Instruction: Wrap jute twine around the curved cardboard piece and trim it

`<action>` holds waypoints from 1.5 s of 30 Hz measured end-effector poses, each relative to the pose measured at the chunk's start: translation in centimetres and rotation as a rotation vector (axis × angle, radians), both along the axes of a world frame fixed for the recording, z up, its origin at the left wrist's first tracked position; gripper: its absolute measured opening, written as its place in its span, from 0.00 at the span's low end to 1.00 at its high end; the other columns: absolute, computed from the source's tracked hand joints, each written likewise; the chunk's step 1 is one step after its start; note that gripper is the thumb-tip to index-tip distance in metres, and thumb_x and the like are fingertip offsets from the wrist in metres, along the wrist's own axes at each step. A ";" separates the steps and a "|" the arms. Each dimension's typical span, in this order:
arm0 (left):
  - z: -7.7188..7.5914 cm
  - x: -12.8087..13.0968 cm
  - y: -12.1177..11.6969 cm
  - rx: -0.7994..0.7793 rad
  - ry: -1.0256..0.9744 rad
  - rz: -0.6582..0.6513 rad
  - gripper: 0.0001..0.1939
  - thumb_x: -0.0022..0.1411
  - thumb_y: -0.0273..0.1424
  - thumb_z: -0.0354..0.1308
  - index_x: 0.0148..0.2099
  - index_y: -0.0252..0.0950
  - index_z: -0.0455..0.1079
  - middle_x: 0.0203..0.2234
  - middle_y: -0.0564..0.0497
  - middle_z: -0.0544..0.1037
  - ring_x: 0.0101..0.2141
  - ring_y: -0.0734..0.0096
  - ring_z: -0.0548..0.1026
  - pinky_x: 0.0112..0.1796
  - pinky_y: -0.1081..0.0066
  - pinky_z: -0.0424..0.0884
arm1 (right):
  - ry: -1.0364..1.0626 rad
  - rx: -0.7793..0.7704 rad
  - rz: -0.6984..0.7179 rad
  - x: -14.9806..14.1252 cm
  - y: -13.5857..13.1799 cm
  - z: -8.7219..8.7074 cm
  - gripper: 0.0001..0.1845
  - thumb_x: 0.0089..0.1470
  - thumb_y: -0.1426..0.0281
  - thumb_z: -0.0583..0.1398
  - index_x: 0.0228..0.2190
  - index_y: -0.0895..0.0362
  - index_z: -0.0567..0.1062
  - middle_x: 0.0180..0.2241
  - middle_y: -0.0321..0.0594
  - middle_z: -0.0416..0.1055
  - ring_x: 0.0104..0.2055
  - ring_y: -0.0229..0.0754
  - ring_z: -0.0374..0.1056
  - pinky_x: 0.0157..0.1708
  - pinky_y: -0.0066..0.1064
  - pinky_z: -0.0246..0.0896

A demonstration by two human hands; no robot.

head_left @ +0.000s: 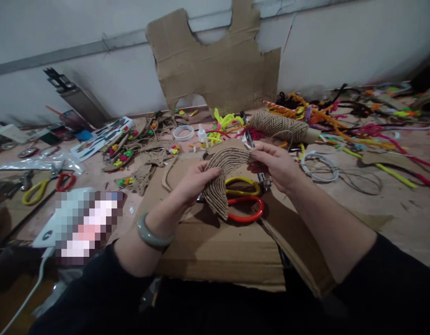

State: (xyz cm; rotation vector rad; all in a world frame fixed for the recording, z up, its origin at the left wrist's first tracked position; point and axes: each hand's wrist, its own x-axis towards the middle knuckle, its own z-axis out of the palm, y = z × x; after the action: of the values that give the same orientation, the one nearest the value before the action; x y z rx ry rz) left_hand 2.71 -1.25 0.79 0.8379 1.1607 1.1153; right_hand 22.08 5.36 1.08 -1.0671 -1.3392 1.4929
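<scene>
My left hand (pixel 193 182) grips a crescent-shaped cardboard piece wrapped in jute twine (pixel 221 177) at its lower inner side. Pinching the piece's upper right end is my right hand (pixel 275 163), fingers closed on it. The piece hangs just above a flat cardboard sheet (pixel 208 242) in front of me. Under the piece lie scissors with a yellow and a red handle (pixel 246 204). A spool of jute twine (pixel 282 125) lies beyond my right hand.
A large cut cardboard sheet (pixel 218 65) leans on the wall. Twine-wrapped shapes with bright pompoms (pixel 131 149) lie at left, coloured pipe cleaners (pixel 340 121) at right. A small glue bottle (pixel 202 136), tape ring (pixel 183 133), another pair of scissors (pixel 43 184) and a pixelated phone (pixel 84 225) sit nearby.
</scene>
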 end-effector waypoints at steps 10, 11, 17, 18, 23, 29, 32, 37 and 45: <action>0.5 -0.9 0.3 0.011 0.065 -0.012 0.13 0.45 0.33 0.70 0.31 0.31 0.73 0.22 0.53 0.76 0.23 0.77 0.72 0.26 0.76 0.67 | -0.107 0.065 0.114 0.7 0.5 0.0 0.14 0.38 0.61 0.68 0.23 0.56 0.72 0.21 0.33 0.67 0.22 0.33 0.60 0.23 0.28 0.57; 0.6 -1.1 0.5 0.026 0.055 0.022 0.13 0.45 0.32 0.70 0.31 0.31 0.73 0.22 0.53 0.76 0.23 0.77 0.72 0.26 0.76 0.67 | -0.078 0.048 0.077 0.7 0.6 -0.1 0.14 0.39 0.61 0.68 0.23 0.56 0.71 0.21 0.33 0.67 0.22 0.33 0.61 0.23 0.28 0.58; 0.4 -1.6 0.7 0.022 0.052 0.009 0.13 0.45 0.30 0.70 0.33 0.30 0.74 0.23 0.52 0.77 0.23 0.76 0.73 0.26 0.75 0.70 | -0.116 0.105 0.119 1.0 0.8 -0.2 0.14 0.43 0.59 0.66 0.23 0.56 0.71 0.20 0.32 0.63 0.22 0.34 0.57 0.23 0.28 0.53; 0.4 -1.6 0.6 0.011 0.051 -0.002 0.13 0.45 0.30 0.70 0.32 0.30 0.74 0.23 0.52 0.77 0.23 0.76 0.74 0.26 0.75 0.70 | -0.128 0.127 0.141 1.0 0.8 -0.3 0.14 0.44 0.59 0.66 0.24 0.56 0.71 0.21 0.33 0.64 0.24 0.34 0.58 0.24 0.28 0.53; 0.7 -1.3 0.7 0.007 0.060 0.055 0.13 0.46 0.32 0.70 0.31 0.32 0.72 0.20 0.54 0.76 0.20 0.78 0.72 0.24 0.76 0.70 | -0.110 0.144 0.100 0.9 1.0 -0.6 0.13 0.46 0.60 0.66 0.27 0.57 0.73 0.25 0.35 0.67 0.27 0.36 0.61 0.27 0.28 0.55; 1.1 -1.3 0.8 0.051 0.123 0.067 0.11 0.49 0.32 0.69 0.28 0.32 0.70 0.18 0.54 0.74 0.19 0.80 0.71 0.23 0.78 0.69 | -0.058 0.134 0.102 0.7 0.9 -0.5 0.10 0.45 0.65 0.65 0.25 0.57 0.72 0.24 0.35 0.69 0.25 0.34 0.61 0.27 0.28 0.56; 1.4 -1.2 0.7 0.013 0.135 0.082 0.09 0.55 0.31 0.65 0.29 0.32 0.69 0.19 0.52 0.76 0.19 0.79 0.72 0.24 0.79 0.69 | -0.025 0.112 0.027 0.6 0.9 -0.5 0.10 0.44 0.65 0.66 0.26 0.57 0.72 0.23 0.33 0.68 0.23 0.34 0.61 0.25 0.27 0.57; 1.6 -1.2 0.6 0.019 0.172 0.091 0.12 0.56 0.32 0.65 0.26 0.32 0.67 0.17 0.53 0.75 0.17 0.79 0.71 0.22 0.79 0.67 | 0.017 0.119 -0.033 0.5 0.9 -0.5 0.10 0.43 0.65 0.67 0.25 0.56 0.72 0.23 0.33 0.68 0.23 0.33 0.61 0.24 0.27 0.58; 1.1 -1.9 0.5 0.020 0.215 -0.010 0.14 0.51 0.37 0.68 0.30 0.31 0.71 0.24 0.50 0.78 0.23 0.76 0.74 0.27 0.75 0.70 | -0.046 0.153 0.057 0.7 1.0 -0.6 0.08 0.45 0.67 0.65 0.25 0.57 0.72 0.24 0.35 0.68 0.26 0.35 0.61 0.26 0.27 0.56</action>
State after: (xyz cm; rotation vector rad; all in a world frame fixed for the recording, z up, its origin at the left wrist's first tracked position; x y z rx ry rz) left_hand 0.81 -0.75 1.92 0.9968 1.3231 1.0489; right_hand 22.77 6.36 0.48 -0.9781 -1.5016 1.3900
